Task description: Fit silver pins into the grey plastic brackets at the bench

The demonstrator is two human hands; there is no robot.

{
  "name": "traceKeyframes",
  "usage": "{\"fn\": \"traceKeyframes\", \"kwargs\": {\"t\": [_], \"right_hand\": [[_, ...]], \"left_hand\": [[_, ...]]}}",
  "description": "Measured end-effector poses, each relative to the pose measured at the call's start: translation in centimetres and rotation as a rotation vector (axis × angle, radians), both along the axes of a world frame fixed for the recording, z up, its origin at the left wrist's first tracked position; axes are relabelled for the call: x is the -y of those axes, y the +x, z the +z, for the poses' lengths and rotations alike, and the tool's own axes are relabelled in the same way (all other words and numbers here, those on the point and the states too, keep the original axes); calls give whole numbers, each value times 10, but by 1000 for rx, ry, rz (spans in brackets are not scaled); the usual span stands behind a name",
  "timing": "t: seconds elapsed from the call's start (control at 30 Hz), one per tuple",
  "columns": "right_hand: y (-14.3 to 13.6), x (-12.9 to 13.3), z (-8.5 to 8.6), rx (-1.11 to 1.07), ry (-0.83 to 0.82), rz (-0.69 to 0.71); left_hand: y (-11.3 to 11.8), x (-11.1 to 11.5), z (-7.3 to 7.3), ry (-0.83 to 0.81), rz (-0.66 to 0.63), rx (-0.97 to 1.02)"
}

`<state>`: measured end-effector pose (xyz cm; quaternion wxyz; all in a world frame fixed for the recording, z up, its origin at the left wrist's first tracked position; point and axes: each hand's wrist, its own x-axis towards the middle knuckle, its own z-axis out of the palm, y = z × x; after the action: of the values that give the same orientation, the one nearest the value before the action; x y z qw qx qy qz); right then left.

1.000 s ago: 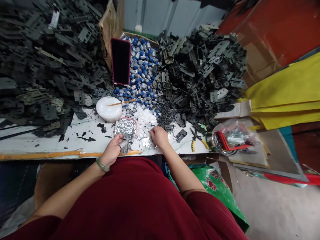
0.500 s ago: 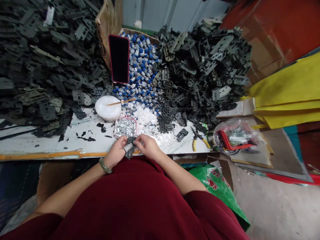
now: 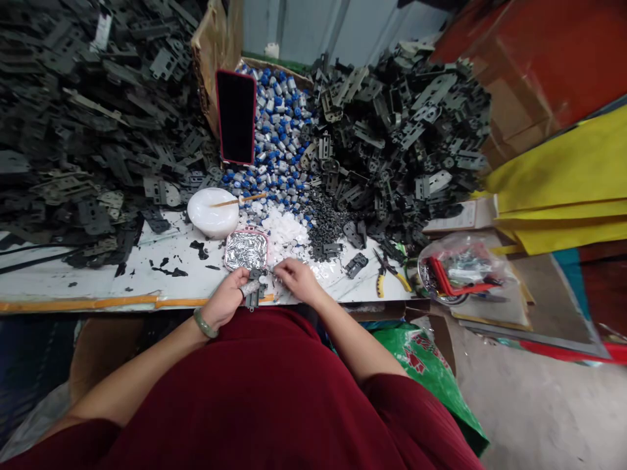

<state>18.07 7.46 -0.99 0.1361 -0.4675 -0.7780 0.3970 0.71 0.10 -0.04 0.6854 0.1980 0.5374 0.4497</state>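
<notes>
The left hand [image 3: 225, 298] grips a matte dark-grey slotted part [image 3: 255, 297] at the white desk's [image 3: 161, 254] front edge; the right hand [image 3: 300, 281], narrowly pinched, contents unclear, hovers just beside it. Red print [image 3: 415, 360] on a glossy green plastic bag [image 3: 441, 398] is illegible.

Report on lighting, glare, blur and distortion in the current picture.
Head view: bright sheen on the bowl; head view: left pile dim, with soft detail toward the picture's edge; head view: apparent wide-angle stretch at the sides, as on the yellow sheets; head view: right hand fairly clear, but anything its fingertips may pinch is too small to tell.
</notes>
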Motion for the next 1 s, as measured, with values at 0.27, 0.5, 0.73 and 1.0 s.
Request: {"fn": "traceKeyframes", "kwargs": {"t": [0.27, 0.5, 0.73, 1.0], "right_hand": [[20, -37, -18, 538, 338, -47], [20, -31, -22, 423, 387, -117], [-3, 0, -15, -74, 56, -217], [-23, 16, 0, -47, 29, -88]], "left_hand": [[-1, 1, 1, 14, 8, -15], [-2, 1, -1, 30, 18, -25], [0, -1, 2, 35, 31, 37], [-5, 1, 3, 70, 50, 113]]}}
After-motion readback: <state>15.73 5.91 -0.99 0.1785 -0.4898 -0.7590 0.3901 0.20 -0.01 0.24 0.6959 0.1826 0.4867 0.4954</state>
